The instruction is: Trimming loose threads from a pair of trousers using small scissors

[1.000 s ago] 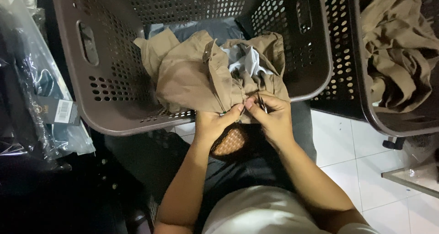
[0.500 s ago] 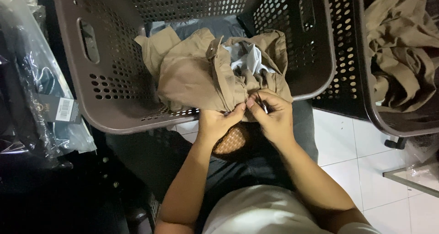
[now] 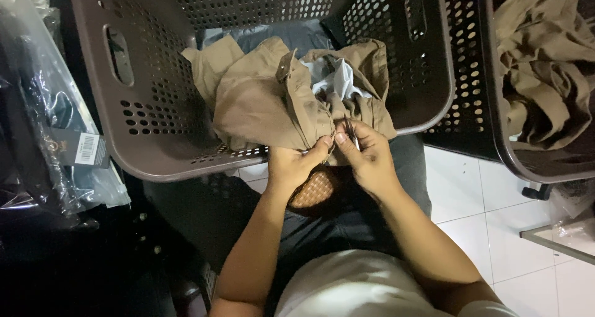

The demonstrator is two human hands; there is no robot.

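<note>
Both hands meet at frame centre on the tan garment [image 3: 266,100] draped over the near rim of the brown perforated basket [image 3: 149,149]. The left hand [image 3: 294,165] pinches a fold of the cloth, while the right hand [image 3: 365,156] is closed on a small thin tool [image 3: 351,131] — maybe thread snips, hard to tell. The fabric looks soft and light, floppy rather than stiff — best gripped right at the seam edge. A second basket [image 3: 496,131] with more tan clothes sits at upper right.
</note>
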